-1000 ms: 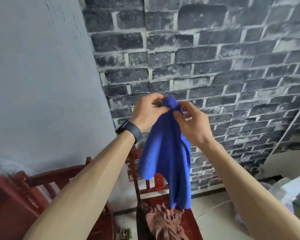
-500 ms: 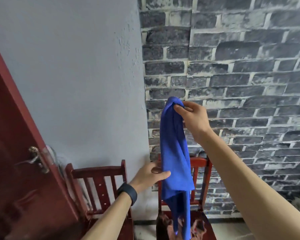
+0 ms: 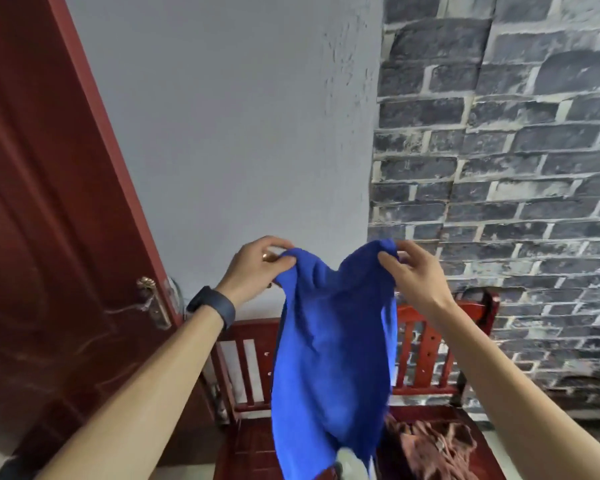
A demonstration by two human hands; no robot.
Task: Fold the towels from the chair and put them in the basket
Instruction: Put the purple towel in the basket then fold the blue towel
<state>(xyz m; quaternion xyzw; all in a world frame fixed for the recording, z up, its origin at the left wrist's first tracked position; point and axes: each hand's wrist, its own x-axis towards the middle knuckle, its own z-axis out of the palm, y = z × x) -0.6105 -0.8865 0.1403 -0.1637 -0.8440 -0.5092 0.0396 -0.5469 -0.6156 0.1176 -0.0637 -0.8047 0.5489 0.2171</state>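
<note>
Two towels in view; item one, please? (clerk)

Item one: bright blue terry-cloth towel (image 3: 329,341), unfolded, held up in the air in front of the red slatted wooden chair (image 3: 430,341). Left hand (image 3: 257,268) pinches one top corner between thumb and fingers, and right hand (image 3: 416,275) pinches the other. The top edge sags between them, and the rest hangs down over the seat. (checker)

Item two? (clerk)

Crumpled brown cloth towel (image 3: 430,441), lying on the chair seat, to the right of the blue one, no hand on it. (checker)

Basket? (clerk)

Not in view; its contents cannot be told. (checker)

Status of the job? (clerk)

By my reckoning, early on this piece: spread by its corners, no fold made yet. Outstanding are folding the blue towel, carrying it to the basket, then doing the same for the brown one. Sundries: dark red panelled wooden door (image 3: 49,237) on the left, black wristband (image 3: 212,304) on the left wrist. (checker)
</note>
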